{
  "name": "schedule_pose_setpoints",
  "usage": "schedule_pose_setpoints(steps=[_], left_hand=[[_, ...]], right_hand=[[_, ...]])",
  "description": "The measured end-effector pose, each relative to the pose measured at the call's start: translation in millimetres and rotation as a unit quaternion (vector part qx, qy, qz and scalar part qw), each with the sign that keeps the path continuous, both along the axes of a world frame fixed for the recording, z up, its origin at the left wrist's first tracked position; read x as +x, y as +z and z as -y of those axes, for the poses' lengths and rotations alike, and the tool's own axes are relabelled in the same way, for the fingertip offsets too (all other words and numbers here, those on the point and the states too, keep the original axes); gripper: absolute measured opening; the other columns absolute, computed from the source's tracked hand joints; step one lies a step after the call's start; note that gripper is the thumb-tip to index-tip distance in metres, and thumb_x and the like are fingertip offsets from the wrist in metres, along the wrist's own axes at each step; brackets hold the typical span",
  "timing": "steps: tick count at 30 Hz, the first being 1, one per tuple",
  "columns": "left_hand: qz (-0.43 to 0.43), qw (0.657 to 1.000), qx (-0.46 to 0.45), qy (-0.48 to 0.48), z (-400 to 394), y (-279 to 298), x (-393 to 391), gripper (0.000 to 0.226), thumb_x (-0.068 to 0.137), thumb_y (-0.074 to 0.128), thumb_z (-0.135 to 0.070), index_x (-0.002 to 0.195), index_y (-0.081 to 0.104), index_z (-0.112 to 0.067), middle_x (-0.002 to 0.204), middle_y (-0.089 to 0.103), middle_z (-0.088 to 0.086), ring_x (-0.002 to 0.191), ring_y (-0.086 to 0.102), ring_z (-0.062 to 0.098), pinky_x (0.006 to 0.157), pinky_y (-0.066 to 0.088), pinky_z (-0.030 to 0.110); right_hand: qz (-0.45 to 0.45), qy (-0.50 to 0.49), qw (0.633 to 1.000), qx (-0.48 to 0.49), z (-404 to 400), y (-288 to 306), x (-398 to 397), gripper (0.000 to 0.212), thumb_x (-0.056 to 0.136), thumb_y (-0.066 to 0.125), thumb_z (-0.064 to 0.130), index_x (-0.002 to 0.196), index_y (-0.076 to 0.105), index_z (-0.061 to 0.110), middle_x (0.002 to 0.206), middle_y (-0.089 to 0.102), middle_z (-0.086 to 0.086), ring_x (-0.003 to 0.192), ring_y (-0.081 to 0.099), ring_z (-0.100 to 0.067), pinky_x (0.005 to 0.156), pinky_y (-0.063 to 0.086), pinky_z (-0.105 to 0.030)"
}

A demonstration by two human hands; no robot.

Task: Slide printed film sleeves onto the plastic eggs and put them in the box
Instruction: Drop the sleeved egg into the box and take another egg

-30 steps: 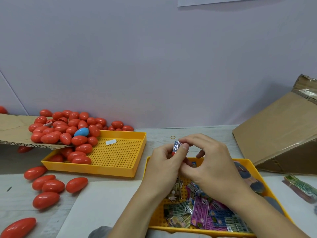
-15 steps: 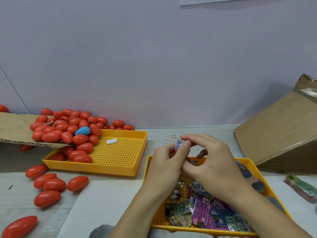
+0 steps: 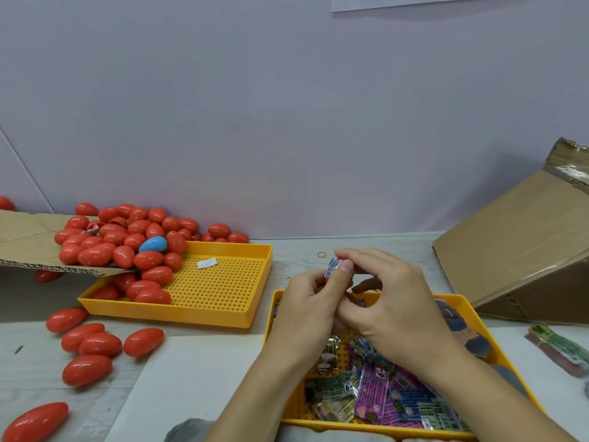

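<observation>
Egg (image 3: 328,277): red, half-hidden in both hands above the near yellow tray (image 3: 459,303).
Sleeve (image 3: 334,267): printed film, on its top end.
Left hand (image 3: 306,309): fingers curled, gripping egg.
Right hand (image 3: 392,311): fingertips pinching sleeve.
Change: barely any; sleeving continues.

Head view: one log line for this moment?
step: sleeving | left hand: holds egg | right hand: pinches sleeve | box: not reached
</observation>
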State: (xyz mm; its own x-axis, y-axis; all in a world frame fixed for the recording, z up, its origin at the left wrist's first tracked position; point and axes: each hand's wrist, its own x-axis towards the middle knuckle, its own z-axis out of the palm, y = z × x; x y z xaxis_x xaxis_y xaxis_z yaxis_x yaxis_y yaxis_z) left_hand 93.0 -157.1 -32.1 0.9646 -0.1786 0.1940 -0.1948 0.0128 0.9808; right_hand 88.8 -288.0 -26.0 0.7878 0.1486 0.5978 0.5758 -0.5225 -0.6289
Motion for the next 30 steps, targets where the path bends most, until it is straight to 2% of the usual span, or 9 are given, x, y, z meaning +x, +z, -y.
schedule_pose_setpoints(steps=[2, 4, 7, 10, 14, 20, 25, 27, 30], left_hand=[[0.012, 0.999, -0.016, 0.025, -0.4, -0.1, 0.7, 0.043, 0.087, 0.054, -0.052, 0.094, 0.074, -0.015, 0.08, 0.071, 0.017, 0.076, 0.069, 0.035, 0.07, 0.058, 0.047], [0.015, 0.999, -0.012, 0.029, -1.2, 0.0, 1.4, 0.039, 0.091, 0.052, -0.047, 0.092, 0.075, -0.016, 0.081, 0.073, 0.014, 0.083, 0.07, 0.036, 0.078, 0.057, 0.054], [0.005, 1.0, 0.011, 0.022, -0.9, -1.6, 1.8, 0.041, 0.096, 0.046, -0.045, 0.083, 0.076, -0.019, 0.081, 0.075, 0.012, 0.084, 0.072, 0.033, 0.083, 0.057, 0.056], [-0.011, 1.0, -0.008, 0.01, -0.8, -3.5, 3.4, 0.04, 0.096, 0.045, -0.046, 0.084, 0.075, -0.022, 0.084, 0.076, 0.014, 0.086, 0.072, 0.033, 0.088, 0.056, 0.056], [-0.019, 1.0, -0.022, 0.008, -1.7, -4.5, 4.6, 0.038, 0.093, 0.046, -0.049, 0.082, 0.077, -0.029, 0.079, 0.075, 0.01, 0.077, 0.071, 0.022, 0.08, 0.057, 0.044], [-0.06, 0.996, -0.059, 0.004, -1.8, 0.8, 1.3, 0.039, 0.105, 0.041, -0.032, 0.091, 0.07, -0.009, 0.067, 0.067, 0.006, 0.066, 0.064, 0.016, 0.069, 0.053, 0.035], [-0.188, 0.944, -0.268, -0.047, -0.5, 10.9, -2.4, 0.032, 0.101, 0.045, -0.028, 0.097, 0.065, -0.002, 0.072, 0.066, 0.009, 0.06, 0.062, 0.016, 0.056, 0.055, 0.028], [-0.184, 0.947, -0.257, -0.049, -0.6, 10.1, -3.5, 0.033, 0.1, 0.046, -0.031, 0.096, 0.066, -0.004, 0.074, 0.068, 0.01, 0.062, 0.065, 0.018, 0.057, 0.057, 0.032], [-0.148, 0.969, -0.199, 0.004, -0.6, 8.3, -1.6, 0.034, 0.096, 0.056, -0.035, 0.099, 0.068, -0.004, 0.084, 0.072, 0.016, 0.074, 0.073, 0.029, 0.062, 0.06, 0.038]], right_hand=[[0.008, 0.002, 1.0, -0.01, -0.8, 1.5, -0.5, 0.034, 0.077, 0.068, 0.026, 0.111, 0.068, 0.026, 0.097, 0.066, 0.018, 0.094, 0.062, -0.002, 0.073, 0.05, -0.013], [0.011, 0.005, 0.999, -0.03, -1.5, 1.5, -0.8, 0.031, 0.078, 0.067, 0.027, 0.109, 0.069, 0.027, 0.097, 0.066, 0.018, 0.095, 0.06, 0.002, 0.076, 0.045, -0.007], [0.02, -0.006, 0.999, -0.041, -2.2, 0.9, -0.4, 0.026, 0.078, 0.065, 0.029, 0.104, 0.068, 0.027, 0.094, 0.069, 0.013, 0.093, 0.059, 0.003, 0.077, 0.043, -0.006], [0.015, -0.011, 1.0, -0.021, -0.9, -0.9, 0.3, 0.029, 0.078, 0.069, 0.025, 0.107, 0.068, 0.027, 0.095, 0.07, 0.013, 0.095, 0.059, 0.004, 0.078, 0.045, -0.006], [-0.011, 0.001, 0.999, -0.039, 1.2, -1.3, 0.8, 0.039, 0.081, 0.073, 0.022, 0.119, 0.068, 0.022, 0.102, 0.069, 0.016, 0.1, 0.059, 0.005, 0.082, 0.044, -0.005], [-0.033, 0.011, 0.999, -0.014, 0.4, -0.6, -0.8, 0.048, 0.08, 0.072, 0.027, 0.127, 0.066, 0.025, 0.11, 0.068, 0.019, 0.105, 0.059, 0.006, 0.084, 0.046, -0.007], [-0.069, 0.028, 0.995, 0.072, -0.5, 0.0, -4.9, 0.049, 0.075, 0.081, 0.037, 0.121, 0.063, 0.043, 0.112, 0.067, 0.022, 0.105, 0.061, 0.004, 0.086, 0.051, -0.012], [-0.068, 0.02, 0.995, 0.072, -1.9, 1.4, -5.4, 0.046, 0.074, 0.08, 0.039, 0.117, 0.064, 0.045, 0.108, 0.068, 0.022, 0.102, 0.062, 0.004, 0.084, 0.052, -0.012], [-0.036, -0.026, 0.999, 0.023, -1.7, 2.0, -3.2, 0.048, 0.077, 0.071, 0.05, 0.122, 0.064, 0.035, 0.104, 0.063, 0.028, 0.102, 0.058, 0.005, 0.082, 0.05, -0.012]])
